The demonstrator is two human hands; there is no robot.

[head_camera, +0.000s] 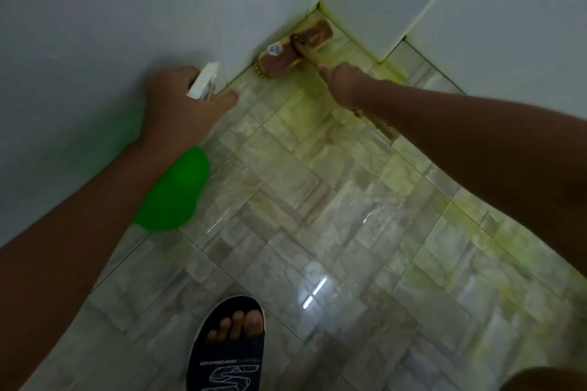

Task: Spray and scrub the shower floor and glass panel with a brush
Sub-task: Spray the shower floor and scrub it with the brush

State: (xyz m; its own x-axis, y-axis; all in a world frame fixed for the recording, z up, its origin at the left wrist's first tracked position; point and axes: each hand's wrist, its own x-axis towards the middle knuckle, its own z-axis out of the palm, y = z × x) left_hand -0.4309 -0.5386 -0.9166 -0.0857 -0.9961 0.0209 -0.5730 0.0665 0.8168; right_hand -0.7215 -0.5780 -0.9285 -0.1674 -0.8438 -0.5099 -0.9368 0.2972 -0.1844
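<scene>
we look down into a shower corner where the right hand (344,84) is wrapped around the wooden handle (313,57) of a scrubbing brush (293,49), fingers curled tight about it. the brush head lies flat on the tiled floor (317,200), pushed against the base of the white wall (111,9) close to the corner, its yellowish bristles peeking out at the near end. a small round sticker (275,48) sits on the wooden back of the brush; we cannot read its writing.

the left hand (185,105) grips the neck of a green spray bottle (173,192), with the white nozzle (203,81) poking out past the knuckles and aimed toward the wall beside the brush. the bottle's green body hangs under the wrist, well above the floor.

yellow-green cleaner streaks the tiles around the brush, along the foot of the wall and across the right side of the floor. at the bottom edge we see a foot in a dark slide sandal (227,349), its strap printed with the word "performance" and a large s-shaped logo.
</scene>
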